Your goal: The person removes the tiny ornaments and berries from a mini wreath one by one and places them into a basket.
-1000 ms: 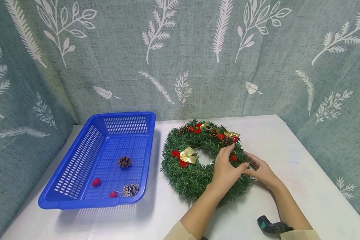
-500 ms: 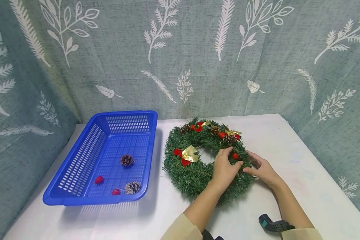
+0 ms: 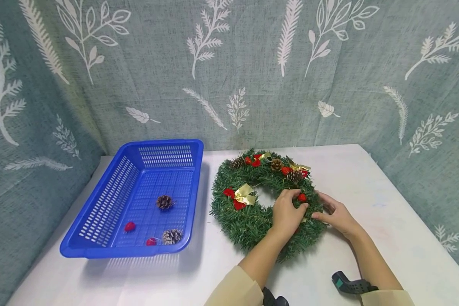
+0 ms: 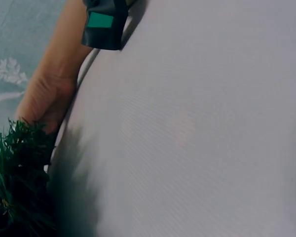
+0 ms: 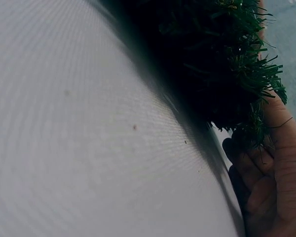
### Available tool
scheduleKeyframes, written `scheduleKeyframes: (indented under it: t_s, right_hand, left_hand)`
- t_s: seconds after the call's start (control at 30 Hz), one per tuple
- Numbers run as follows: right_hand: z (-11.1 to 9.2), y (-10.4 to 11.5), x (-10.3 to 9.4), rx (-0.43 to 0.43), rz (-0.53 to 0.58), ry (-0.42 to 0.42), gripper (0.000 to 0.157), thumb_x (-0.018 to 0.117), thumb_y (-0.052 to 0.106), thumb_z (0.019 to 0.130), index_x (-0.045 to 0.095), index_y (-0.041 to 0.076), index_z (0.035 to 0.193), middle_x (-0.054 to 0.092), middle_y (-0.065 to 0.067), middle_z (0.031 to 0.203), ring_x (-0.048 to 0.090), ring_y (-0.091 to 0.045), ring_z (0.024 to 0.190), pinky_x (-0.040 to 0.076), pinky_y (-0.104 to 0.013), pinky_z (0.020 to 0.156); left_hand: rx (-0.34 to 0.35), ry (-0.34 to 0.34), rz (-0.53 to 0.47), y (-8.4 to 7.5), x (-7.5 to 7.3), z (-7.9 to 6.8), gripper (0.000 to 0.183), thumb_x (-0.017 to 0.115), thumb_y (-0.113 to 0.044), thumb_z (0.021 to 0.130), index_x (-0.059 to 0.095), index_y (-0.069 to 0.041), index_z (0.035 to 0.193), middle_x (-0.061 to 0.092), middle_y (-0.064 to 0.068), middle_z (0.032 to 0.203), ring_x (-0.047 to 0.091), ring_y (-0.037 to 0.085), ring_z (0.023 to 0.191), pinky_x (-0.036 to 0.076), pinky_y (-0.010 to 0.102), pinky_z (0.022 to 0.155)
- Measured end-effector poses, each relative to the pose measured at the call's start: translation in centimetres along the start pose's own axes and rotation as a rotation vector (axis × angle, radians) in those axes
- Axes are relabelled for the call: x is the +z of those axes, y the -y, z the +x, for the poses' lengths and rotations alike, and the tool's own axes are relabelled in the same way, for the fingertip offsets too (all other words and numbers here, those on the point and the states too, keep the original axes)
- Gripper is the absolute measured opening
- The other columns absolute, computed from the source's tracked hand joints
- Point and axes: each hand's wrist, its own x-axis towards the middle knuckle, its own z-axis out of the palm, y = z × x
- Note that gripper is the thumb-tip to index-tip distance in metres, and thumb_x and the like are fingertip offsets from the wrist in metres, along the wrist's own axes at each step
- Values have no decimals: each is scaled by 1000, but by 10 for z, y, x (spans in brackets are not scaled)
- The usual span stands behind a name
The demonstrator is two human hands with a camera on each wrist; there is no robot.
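Note:
A green artificial wreath (image 3: 237, 225) lies on the white table, trimmed with red flowers, gold bows and pine cones. My left hand (image 3: 287, 214) grips its ring from the centre hole, fingers bent over the inner side and thumb on top. Against the outer right side, my right hand (image 3: 338, 216) holds the wreath with the thumb above. In the right wrist view, the right hand's fingers (image 5: 256, 165) curl beneath the needles. Between the two hands sits a red berry (image 3: 302, 197), with a small gold bit below it. Needles hide some fingertips.
To the left stands a blue perforated basket (image 3: 111, 253), holding a brown pine cone (image 3: 164, 202), a frosted pine cone (image 3: 172, 236), a red berry (image 3: 129, 226) and another beside the frosted cone. Patterned curtain (image 3: 157, 68) encloses the table (image 3: 378, 238) at the back and sides.
My thumbs have drawn apart from near touching, and my left hand has come slightly lower around the berry. The whole scene shifts a little rightward as the head view turns.

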Motion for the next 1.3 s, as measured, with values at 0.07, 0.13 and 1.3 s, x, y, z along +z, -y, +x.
scheduleKeyframes:
  t_s: [0.07, 0.13, 1.3]
  right_hand:
    - [1, -1, -1, -3, 7, 0, 78, 70, 12, 85, 25, -5, 146, 24, -39, 144, 20, -55, 133, 20, -66, 106]
    - [2, -2, -1, -13, 9, 0, 78, 70, 14, 85, 25, -4, 147, 24, -39, 144, 20, -56, 133, 20, -67, 105]
    - [0, 4, 0, 2, 33, -2, 79, 71, 8, 84, 25, -5, 146, 27, -37, 144, 22, -52, 134, 20, -64, 107]
  left_hand:
    - [-15, 7, -6, 0, 0, 1, 36, 72, -21, 84, 64, -15, 118, 61, -3, 109, 59, 13, 102, 50, 28, 85]
    - [-33, 13, -22, 0, -1, 1, 34, 72, -22, 84, 65, -15, 117, 61, -4, 107, 58, 13, 101, 50, 27, 84]
    - [-38, -94, -198, 3, 3, -5, 24, 74, -17, 82, 66, -14, 105, 64, -3, 101, 60, 12, 94, 51, 23, 78]
